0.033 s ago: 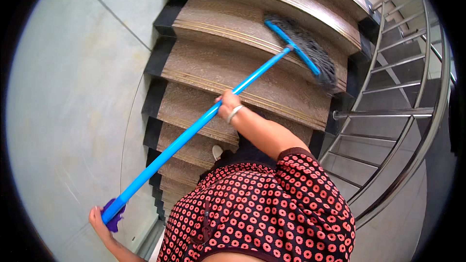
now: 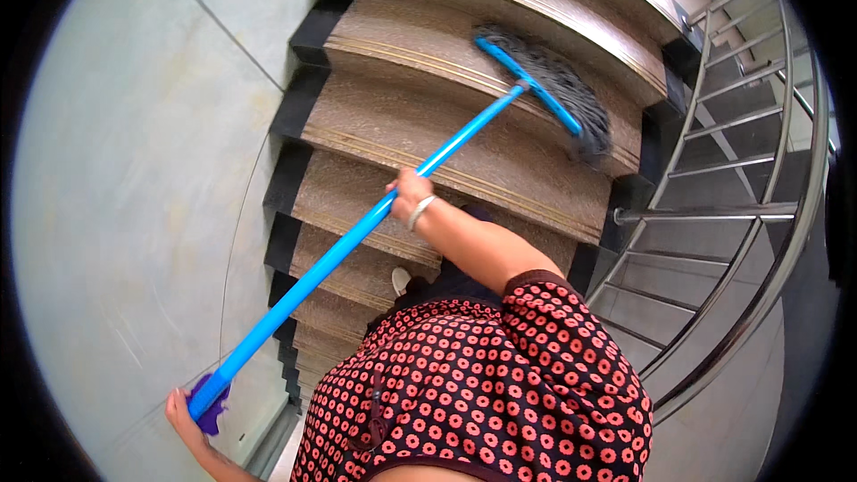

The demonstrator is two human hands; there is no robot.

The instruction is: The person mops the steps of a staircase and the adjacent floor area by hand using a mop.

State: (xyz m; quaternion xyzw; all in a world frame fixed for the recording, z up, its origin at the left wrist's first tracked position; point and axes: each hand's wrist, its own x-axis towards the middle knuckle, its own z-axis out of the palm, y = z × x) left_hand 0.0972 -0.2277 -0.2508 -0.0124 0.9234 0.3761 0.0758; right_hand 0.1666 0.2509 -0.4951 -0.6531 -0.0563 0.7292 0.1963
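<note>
A flat mop with a long blue handle (image 2: pixel 312 278) slants across the view from lower left to upper right. Its grey, shaggy head (image 2: pixel 562 76) lies on a stair tread ahead of me. Around the middle of the handle, my right hand (image 2: pixel 411 194) is closed, a pale bangle on its wrist. My left hand (image 2: pixel 182 412) grips the handle's lower-left end, where a purple cloth (image 2: pixel 212 411) hangs beside the fingers. The handle hides part of the left hand's grip.
Brown speckled stairs (image 2: pixel 384 107) with dark side borders curve upward ahead and drop away below. A pale wall (image 2: pixel 134 170) runs along the left. On the right stands a metal railing (image 2: pixel 714 214). My shoe (image 2: pixel 401 281) shows on a lower step.
The mop head has slid a little to the left along the tread. My right hand has shifted slightly left with the handle, while the left hand has barely moved.
</note>
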